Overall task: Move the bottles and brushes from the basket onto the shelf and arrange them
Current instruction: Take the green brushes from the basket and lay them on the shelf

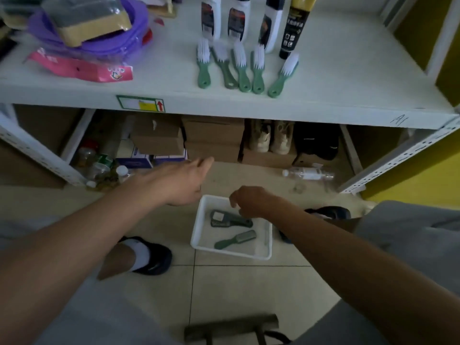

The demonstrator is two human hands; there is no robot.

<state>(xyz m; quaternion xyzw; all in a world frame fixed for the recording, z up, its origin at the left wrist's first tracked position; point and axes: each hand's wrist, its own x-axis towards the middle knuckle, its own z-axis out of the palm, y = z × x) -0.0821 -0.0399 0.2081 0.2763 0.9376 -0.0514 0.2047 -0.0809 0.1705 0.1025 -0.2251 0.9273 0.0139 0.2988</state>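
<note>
A white basket (261, 255) sits on the floor tiles with two green brushes inside: one (235, 239) lies near its front, another darker one (224, 219) lies at the back. My right hand (251, 201) hovers over the darker brush with fingers curled downward; whether it touches the brush I cannot tell. My left hand (185, 181) is raised left of the basket, fingers extended, holding nothing. On the white shelf (336, 78) stand three white bottles (211, 18) and a black-and-yellow bottle (296, 28), with several green brushes (240, 68) in a row before them.
Purple bowls with sponges (92, 28) and a pink packet (82, 69) fill the shelf's left side. Under the shelf sit cardboard boxes (214, 138), shoes (271, 138), jars (99, 168) and a lying clear bottle (308, 174). My shoes (151, 257) flank the basket.
</note>
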